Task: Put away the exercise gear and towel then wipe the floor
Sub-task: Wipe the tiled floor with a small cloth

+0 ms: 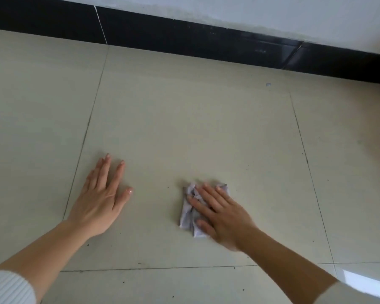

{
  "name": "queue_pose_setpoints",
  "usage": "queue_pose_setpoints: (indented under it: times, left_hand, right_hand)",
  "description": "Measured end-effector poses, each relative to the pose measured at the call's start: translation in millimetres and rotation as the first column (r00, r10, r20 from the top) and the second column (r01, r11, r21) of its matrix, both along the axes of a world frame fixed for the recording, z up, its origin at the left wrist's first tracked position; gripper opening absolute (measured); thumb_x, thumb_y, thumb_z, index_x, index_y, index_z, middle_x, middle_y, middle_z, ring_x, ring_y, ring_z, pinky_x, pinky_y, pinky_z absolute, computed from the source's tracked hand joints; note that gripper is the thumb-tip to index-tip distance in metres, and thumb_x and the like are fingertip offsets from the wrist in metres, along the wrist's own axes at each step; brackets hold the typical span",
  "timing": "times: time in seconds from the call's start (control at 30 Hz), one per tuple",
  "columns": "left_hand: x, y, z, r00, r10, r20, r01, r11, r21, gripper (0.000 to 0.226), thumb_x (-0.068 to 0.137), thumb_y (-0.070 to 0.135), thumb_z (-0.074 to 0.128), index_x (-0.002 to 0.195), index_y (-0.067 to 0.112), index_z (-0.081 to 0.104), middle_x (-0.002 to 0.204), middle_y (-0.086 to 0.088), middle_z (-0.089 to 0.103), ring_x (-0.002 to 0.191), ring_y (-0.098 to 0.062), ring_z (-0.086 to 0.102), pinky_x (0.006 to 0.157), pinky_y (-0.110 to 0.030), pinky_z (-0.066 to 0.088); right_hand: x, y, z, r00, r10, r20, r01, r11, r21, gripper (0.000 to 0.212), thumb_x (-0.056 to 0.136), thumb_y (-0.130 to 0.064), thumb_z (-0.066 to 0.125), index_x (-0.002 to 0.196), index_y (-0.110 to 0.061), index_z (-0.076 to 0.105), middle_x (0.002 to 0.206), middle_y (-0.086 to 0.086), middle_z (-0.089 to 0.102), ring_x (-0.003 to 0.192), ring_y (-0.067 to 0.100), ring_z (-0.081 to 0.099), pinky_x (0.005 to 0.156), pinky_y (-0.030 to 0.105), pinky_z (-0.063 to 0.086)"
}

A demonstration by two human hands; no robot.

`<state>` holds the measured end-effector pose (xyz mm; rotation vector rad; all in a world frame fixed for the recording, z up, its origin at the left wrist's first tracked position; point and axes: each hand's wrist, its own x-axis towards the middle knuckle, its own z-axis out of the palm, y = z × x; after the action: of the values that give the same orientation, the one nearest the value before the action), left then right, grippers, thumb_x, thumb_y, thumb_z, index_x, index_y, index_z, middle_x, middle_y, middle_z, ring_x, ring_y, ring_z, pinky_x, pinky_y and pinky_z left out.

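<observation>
On the floor (184, 117), left hand (99, 200) lies flat; right hand (222, 218), flat, presses one cloth (188, 215), seemingly crumpled.

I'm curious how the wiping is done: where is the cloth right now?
In the head view, the cloth lies on the floor right of centre, pressed under the right hand.

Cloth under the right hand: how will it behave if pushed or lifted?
Likely floppy: the cloth is creased and bunched under the right hand, so it should sag when lifted. Probably light: small and thin. Should slide easily on the glossy floor, though it may bunch more unless pressed flat.
</observation>
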<state>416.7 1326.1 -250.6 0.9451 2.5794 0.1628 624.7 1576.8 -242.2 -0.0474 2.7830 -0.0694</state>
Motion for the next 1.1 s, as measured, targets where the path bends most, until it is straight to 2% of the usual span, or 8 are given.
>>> queue_pose_setpoints:
  times: [0.13, 0.23, 0.43, 0.7, 0.8, 0.9, 1.0, 1.1]
  left_hand:
    - [4, -12, 5, 0.997, 0.047, 0.059, -0.045, 0.998, -0.035, 0.086, 0.075, 0.072, -0.007, 0.144, 0.023, -0.023, 0.149, 0.003, -0.035, 0.134, -0.006, -0.036, 0.115, -0.029, -0.014]
    - [2, -9, 8, 0.994, 0.037, 0.100, -0.030, 0.997, -0.068, 0.086, 0.072, 0.072, -0.009, 0.140, 0.022, -0.030, 0.145, 0.004, -0.041, 0.132, -0.007, -0.041, 0.112, -0.029, -0.017]
    - [-2, -8, 10, 0.990, 0.022, 0.142, -0.007, 0.994, -0.105, 0.084, 0.073, 0.073, -0.009, 0.137, 0.025, -0.034, 0.142, 0.005, -0.044, 0.130, -0.008, -0.043, 0.113, -0.032, -0.016]
    - [-4, -2, 23, 0.980, 0.033, 0.197, 0.007, 0.980, -0.200, 0.075, 0.084, 0.072, 0.002, 0.136, 0.033, -0.036, 0.140, 0.002, -0.049, 0.131, -0.013, -0.043, 0.114, -0.035, -0.016]
    - [-5, 3, 31, 0.977, 0.024, 0.214, 0.031, 0.967, -0.253, 0.071, 0.093, 0.058, 0.014, 0.139, 0.030, -0.033, 0.144, -0.002, -0.045, 0.132, -0.015, -0.041, 0.115, -0.035, -0.015]
    - [-7, -3, 44, 0.972, -0.019, 0.232, 0.101, 0.933, -0.345, 0.074, 0.096, 0.055, 0.019, 0.136, 0.025, -0.036, 0.148, -0.007, -0.040, 0.137, -0.018, -0.034, 0.117, -0.035, -0.011]
    - [1, -14, 55, 0.964, 0.001, 0.267, 0.107, 0.914, -0.392, 0.076, 0.094, 0.059, 0.019, 0.131, 0.025, -0.039, 0.148, -0.006, -0.039, 0.139, -0.017, -0.031, 0.118, -0.035, -0.008]
    - [27, -11, 51, 0.960, 0.123, 0.253, -0.028, 0.936, -0.350, 0.084, 0.093, 0.060, 0.024, 0.143, 0.019, -0.028, 0.150, -0.005, -0.037, 0.140, -0.018, -0.029, 0.118, -0.033, -0.008]
  right_hand:
    - [-57, 45, -1, 0.939, -0.332, -0.092, 0.332, 0.943, -0.011, 0.065, 0.096, -0.055, -0.010, 0.151, -0.021, -0.001, 0.160, 0.015, 0.016, 0.148, 0.030, 0.011, 0.119, 0.039, 0.002]
    - [-96, 73, 1, 0.846, -0.531, -0.047, 0.531, 0.847, -0.027, 0.060, 0.100, -0.051, 0.004, 0.152, -0.027, -0.013, 0.162, 0.005, -0.011, 0.148, 0.021, -0.013, 0.119, 0.035, -0.008]
    - [-136, 50, 3, 0.673, -0.739, 0.020, 0.737, 0.668, -0.100, 0.058, 0.103, -0.040, 0.012, 0.154, -0.022, -0.007, 0.162, 0.008, -0.011, 0.148, 0.026, -0.014, 0.120, 0.040, -0.009]
    - [-66, -88, 5, 0.977, -0.209, -0.029, 0.200, 0.963, -0.181, 0.057, 0.102, -0.042, 0.009, 0.153, -0.024, -0.007, 0.160, 0.008, -0.012, 0.143, 0.028, -0.024, 0.115, 0.041, -0.018]
    - [-26, -89, -2, 0.993, 0.083, -0.083, -0.097, 0.980, -0.175, 0.055, 0.103, -0.043, 0.020, 0.153, -0.025, 0.011, 0.161, 0.005, 0.011, 0.149, 0.028, 0.003, 0.120, 0.045, 0.001]
    - [-36, -43, -7, 0.946, 0.316, -0.075, -0.322, 0.942, -0.094, 0.056, 0.101, -0.047, 0.017, 0.153, -0.027, 0.012, 0.160, 0.001, 0.012, 0.149, 0.022, 0.008, 0.117, 0.039, 0.001]
    - [-78, 4, -2, 0.996, 0.010, -0.087, -0.012, 1.000, -0.024, 0.064, 0.095, -0.054, -0.005, 0.153, -0.027, -0.003, 0.161, 0.003, -0.001, 0.149, 0.023, -0.003, 0.118, 0.037, -0.008]
    - [-113, 52, 1, 0.924, -0.378, -0.056, 0.378, 0.926, -0.005, 0.060, 0.100, -0.050, 0.003, 0.152, -0.027, -0.013, 0.162, 0.006, -0.010, 0.148, 0.024, -0.012, 0.119, 0.038, -0.008]
